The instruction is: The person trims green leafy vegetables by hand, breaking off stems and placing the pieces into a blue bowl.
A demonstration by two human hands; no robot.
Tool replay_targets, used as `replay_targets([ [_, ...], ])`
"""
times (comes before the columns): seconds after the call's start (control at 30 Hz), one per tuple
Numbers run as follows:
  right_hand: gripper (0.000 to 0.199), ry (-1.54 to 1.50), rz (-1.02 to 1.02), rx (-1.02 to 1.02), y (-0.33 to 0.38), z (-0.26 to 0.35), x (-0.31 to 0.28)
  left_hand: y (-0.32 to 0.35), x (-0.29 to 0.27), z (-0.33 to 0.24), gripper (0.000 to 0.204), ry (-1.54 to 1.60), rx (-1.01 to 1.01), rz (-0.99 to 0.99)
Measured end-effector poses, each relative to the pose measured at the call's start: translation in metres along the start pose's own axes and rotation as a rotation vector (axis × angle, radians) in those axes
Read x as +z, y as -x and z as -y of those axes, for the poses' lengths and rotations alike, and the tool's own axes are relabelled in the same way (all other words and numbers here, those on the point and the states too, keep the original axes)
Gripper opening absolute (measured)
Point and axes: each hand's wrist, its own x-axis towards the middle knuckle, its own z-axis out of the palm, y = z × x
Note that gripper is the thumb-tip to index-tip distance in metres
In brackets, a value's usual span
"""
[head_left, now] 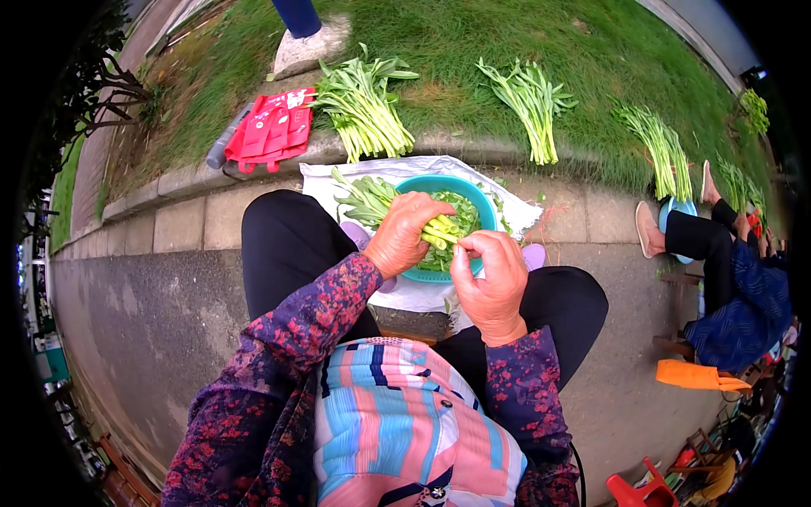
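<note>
Currently left hand [404, 233] grip wrapped around a bunch of green stems [441, 232]; right hand [491, 275] grip pinching the stem ends, both over teal basin [485, 203].

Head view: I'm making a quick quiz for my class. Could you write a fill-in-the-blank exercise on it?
1. The left hand grips a bunch of green ____.
2. The right hand pinches one stalk's ____.
3. Under both hands sits a ____ basin.
4. On the kerb lies a folded ____ bag.

Missing: stalks; end; teal; red
</note>
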Motion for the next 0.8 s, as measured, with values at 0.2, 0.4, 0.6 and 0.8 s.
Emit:
replay_targets([
  [0.2,0.019,0.092,0.036,-0.008,0.0,-0.003,0.001,0.001,-0.003,0.0,0.042,-0.144,0.003,-0.013],
  [0.4,0.019,0.106,0.077,0.093,0.004,-0.009,0.006,0.002,-0.005,0.004,0.036,-0.293,-0.015,0.02],
  [0.6,0.015,-0.018,0.054,0.222,0.003,-0.007,0.005,0.001,-0.002,0.002,0.029,-0.461,-0.093,0.088],
  [0.8,0.013,0.003,0.089,0.194,0.004,-0.011,0.006,0.001,0.0,0.004,0.023,-0.564,-0.098,0.091],
])
